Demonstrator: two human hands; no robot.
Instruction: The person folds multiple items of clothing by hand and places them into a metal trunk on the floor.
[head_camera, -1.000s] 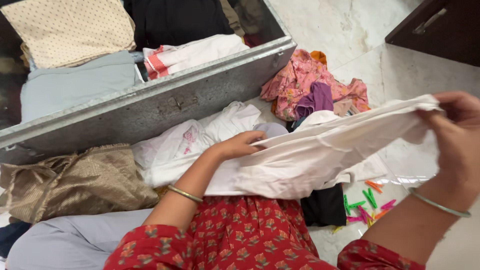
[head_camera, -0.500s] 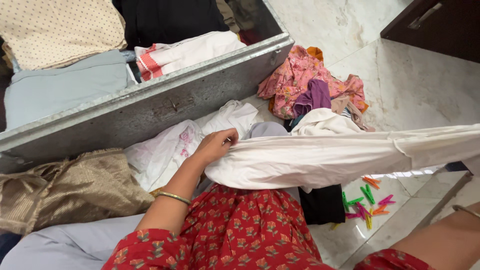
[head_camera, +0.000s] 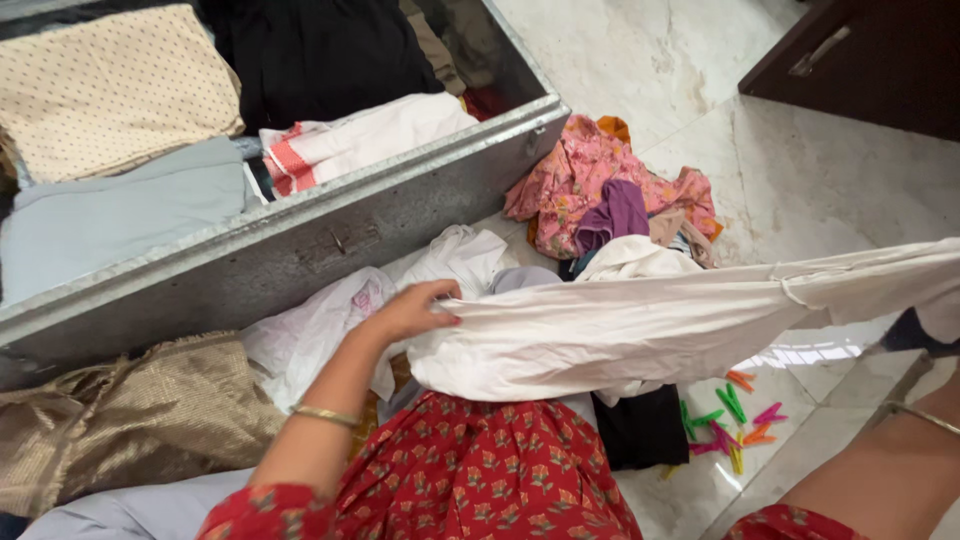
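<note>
From the head camera, looking down over a lap in red floral cloth (head_camera: 470, 470), the left hand (head_camera: 415, 310) has its fingers (head_camera: 440, 293) pinched together on one end of a white garment (head_camera: 640, 325), which is pulled taut and runs across to the right edge of the picture. The right hand is out of view there; only its forearm with a thin bangle (head_camera: 925, 418) shows, so whether those fingers are closed on the cloth cannot be told. The garment hangs stretched in the air above the lap and the floor, not yet folded. As for progress, the open metal trunk (head_camera: 300, 235) already holds several folded pieces: a cream dotted cloth (head_camera: 110, 90), a pale blue one (head_camera: 110, 215), a dark one and a white one with red trim (head_camera: 350, 135). Loose clothing waits on the marble floor (head_camera: 820, 180): a pink floral heap (head_camera: 590, 175) with a purple piece (head_camera: 615, 210) on it, more white cloth (head_camera: 330, 320) near the trunk's wall, and a golden-brown fabric (head_camera: 120, 420) at the left. Coloured clothes pegs (head_camera: 730, 415) lie scattered near the knee. By this look, the sorting is partway through.
</note>
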